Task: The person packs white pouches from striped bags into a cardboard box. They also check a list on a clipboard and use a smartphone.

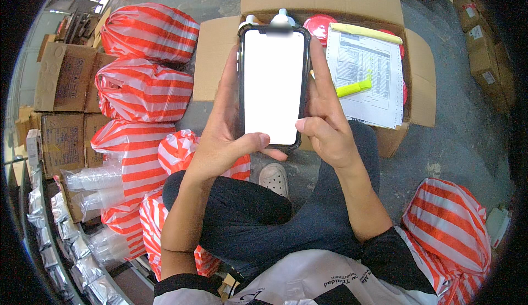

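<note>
Fingers [226,82] of the left hand [214,140] and the right hand [333,137] are closed on a black-cased phone [273,90] from both sides, holding it upright in front of the person, over the near part of an open box [322,0]. The left thumb lies on the low part of the screen, which is glaring white (nothing on it can be read); the right thumb touches its right edge, a little higher. A yellow marker [355,88] juts out from behind the right fingers (it looks tucked among them) and crosses some papers [366,60] lying on the box. Red lids [318,26] show beside and under the sheets. Striped bags [148,33] stand in a row on the left, near stacked cartons [63,77]; below the phone, a pale shoe [274,179] rests on the floor [429,165].
</note>
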### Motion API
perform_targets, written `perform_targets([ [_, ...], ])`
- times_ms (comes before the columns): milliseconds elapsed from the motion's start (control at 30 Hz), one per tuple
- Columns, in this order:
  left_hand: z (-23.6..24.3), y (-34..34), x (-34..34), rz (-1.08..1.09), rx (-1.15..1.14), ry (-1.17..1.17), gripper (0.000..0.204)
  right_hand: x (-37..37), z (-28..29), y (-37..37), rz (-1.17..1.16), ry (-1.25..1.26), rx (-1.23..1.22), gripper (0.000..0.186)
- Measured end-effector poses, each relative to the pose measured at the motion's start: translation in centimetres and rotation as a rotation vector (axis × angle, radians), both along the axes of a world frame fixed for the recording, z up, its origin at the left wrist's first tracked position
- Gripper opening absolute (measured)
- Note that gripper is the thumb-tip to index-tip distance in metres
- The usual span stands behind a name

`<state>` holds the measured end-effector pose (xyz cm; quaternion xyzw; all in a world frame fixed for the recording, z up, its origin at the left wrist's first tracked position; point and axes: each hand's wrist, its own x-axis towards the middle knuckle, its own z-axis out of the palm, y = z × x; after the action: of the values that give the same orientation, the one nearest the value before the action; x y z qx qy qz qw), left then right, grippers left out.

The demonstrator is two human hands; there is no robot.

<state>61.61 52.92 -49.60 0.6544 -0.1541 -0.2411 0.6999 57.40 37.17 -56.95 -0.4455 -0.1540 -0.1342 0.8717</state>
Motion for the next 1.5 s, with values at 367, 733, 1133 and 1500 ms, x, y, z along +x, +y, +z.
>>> perform_targets([
  [367,0.1,0.1,0.0,-0.004,-0.021,0.042,0.121,0.0,0.4,0.5,-0.062,0.052,-0.044,0.115],
  [733,0.0,0.5,-0.1,-0.018,-0.050,0.032,0.123,-0.3,1.0,1.0,-0.095,0.153,-0.083,0.106],
  [1133,0.4,0.7,-0.3,-0.017,-0.062,0.081,0.123,-0.1,-0.2,0.5,-0.045,0.006,-0.125,0.114],
  [1500,0.4,0.6,-0.4,0.032,-0.003,0.071,0.112,-0.7,1.2,1.1,-0.008,0.122,-0.046,0.111],
])
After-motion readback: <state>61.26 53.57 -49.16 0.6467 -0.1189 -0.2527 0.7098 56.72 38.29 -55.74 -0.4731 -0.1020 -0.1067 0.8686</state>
